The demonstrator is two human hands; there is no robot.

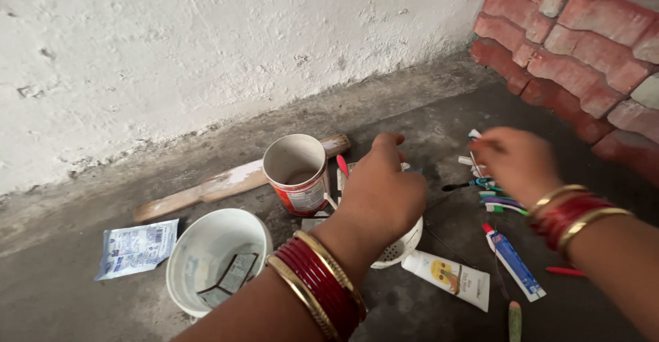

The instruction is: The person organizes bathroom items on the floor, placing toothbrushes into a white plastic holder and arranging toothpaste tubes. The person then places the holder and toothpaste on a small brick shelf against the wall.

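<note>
Biggest first: white bucket (206, 246) sits bottom left, red-banded cup (296, 172) just beyond it, your left hand (381, 194) curled over the white perforated holder (401, 246), your right hand (516, 163) closed on a toothbrush (475, 157) above the loose toothbrush pile (498, 201).

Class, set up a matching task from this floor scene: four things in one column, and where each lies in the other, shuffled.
Things:
1. white bucket
2. paint-stained tin
3. white tube
4. sachet

Places:
a. against the wooden plank
b. far left on the floor
c. below the left hand
d. between sachet and perforated holder

Pairs: 1-d, 2-a, 3-c, 4-b
</note>
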